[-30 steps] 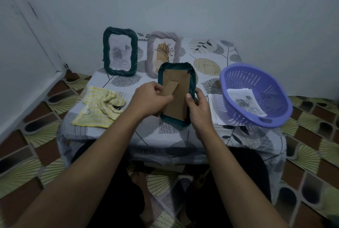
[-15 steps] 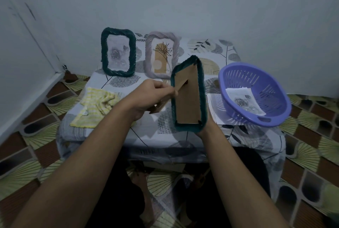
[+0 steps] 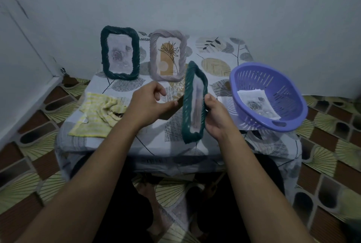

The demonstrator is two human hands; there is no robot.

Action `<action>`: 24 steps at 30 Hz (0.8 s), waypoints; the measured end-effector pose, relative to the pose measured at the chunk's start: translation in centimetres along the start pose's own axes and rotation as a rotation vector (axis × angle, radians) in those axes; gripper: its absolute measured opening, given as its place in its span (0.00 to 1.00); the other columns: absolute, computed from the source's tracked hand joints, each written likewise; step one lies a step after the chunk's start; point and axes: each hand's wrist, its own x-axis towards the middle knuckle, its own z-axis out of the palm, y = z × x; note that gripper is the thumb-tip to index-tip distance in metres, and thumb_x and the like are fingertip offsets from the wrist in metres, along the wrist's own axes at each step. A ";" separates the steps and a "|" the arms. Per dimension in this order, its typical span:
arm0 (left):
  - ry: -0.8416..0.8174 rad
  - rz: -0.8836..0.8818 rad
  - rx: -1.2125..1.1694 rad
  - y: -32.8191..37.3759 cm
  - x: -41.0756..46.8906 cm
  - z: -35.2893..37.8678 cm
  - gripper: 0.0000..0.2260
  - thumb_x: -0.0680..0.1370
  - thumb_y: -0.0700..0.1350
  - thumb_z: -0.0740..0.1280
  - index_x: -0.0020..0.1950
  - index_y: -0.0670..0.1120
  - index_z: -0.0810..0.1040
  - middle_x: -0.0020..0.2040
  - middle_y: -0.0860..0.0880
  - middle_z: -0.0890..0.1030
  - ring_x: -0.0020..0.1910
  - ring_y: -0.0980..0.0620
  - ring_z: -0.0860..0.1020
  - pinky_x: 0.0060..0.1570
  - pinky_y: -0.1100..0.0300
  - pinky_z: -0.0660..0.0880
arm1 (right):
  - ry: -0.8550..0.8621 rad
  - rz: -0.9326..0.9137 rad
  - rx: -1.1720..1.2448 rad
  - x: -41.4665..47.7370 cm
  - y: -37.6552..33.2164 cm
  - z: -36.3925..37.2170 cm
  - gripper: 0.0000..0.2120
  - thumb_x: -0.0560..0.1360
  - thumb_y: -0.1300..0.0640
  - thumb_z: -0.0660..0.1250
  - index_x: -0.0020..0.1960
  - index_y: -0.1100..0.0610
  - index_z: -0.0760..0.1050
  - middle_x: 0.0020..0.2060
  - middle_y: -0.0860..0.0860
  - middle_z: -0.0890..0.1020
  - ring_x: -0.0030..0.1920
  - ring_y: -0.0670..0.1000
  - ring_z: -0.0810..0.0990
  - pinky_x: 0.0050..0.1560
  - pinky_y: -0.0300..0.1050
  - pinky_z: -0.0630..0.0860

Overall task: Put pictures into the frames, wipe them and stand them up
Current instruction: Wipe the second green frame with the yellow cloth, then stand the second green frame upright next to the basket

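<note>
Right grip (image 3: pixel 216 117) curled round the dark green rope-wrapped rectangular picture frame (image 3: pixel 188 94), mid-picture.
Left grip (image 3: pixel 146 106) pinched its brown cardboard stand flap (image 3: pixel 172 110); the frame hung upright above the table (image 3: pixel 156 137).

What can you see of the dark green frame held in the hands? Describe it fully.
The green frame is a rounded rectangle with a twisted, rope-like border around a pale picture. It is held upright above the table, turned almost edge-on. The right hand holds its right edge; the left hand pinches the brown cardboard stand at its back.
</note>
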 end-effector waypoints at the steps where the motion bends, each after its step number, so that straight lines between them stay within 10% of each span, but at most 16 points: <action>1: 0.017 0.020 0.026 0.0 0.1 0.3 0.14 0.71 0.55 0.76 0.45 0.47 0.77 0.36 0.51 0.76 0.33 0.55 0.72 0.35 0.57 0.67 | 0.019 -0.018 -0.014 0.2 0.0 -0.1 0.12 0.85 0.58 0.55 0.53 0.59 0.76 0.44 0.53 0.83 0.45 0.51 0.82 0.49 0.49 0.82; 11: -0.155 -0.218 -0.377 -1.1 2.8 3.7 0.09 0.77 0.35 0.68 0.39 0.43 0.83 0.31 0.52 0.83 0.31 0.54 0.81 0.30 0.65 0.75 | 0.127 -0.267 -0.217 1.5 -1.2 -0.3 0.11 0.85 0.59 0.57 0.59 0.49 0.76 0.46 0.47 0.85 0.48 0.46 0.84 0.47 0.42 0.81; 17: -0.266 -0.380 -0.941 -1.4 7.0 4.6 0.21 0.84 0.54 0.53 0.66 0.44 0.78 0.62 0.41 0.81 0.62 0.42 0.79 0.63 0.44 0.75 | 0.158 -0.396 -0.314 2.9 -2.4 -0.1 0.11 0.84 0.59 0.58 0.60 0.45 0.73 0.47 0.48 0.82 0.47 0.43 0.82 0.49 0.40 0.80; 24: -0.126 -0.328 -0.974 1.3 11.8 6.9 0.24 0.85 0.55 0.48 0.64 0.46 0.80 0.56 0.47 0.85 0.56 0.47 0.83 0.54 0.50 0.81 | 0.275 -0.518 -0.666 5.3 -4.8 0.0 0.21 0.78 0.59 0.61 0.70 0.52 0.73 0.61 0.48 0.80 0.61 0.48 0.78 0.62 0.48 0.76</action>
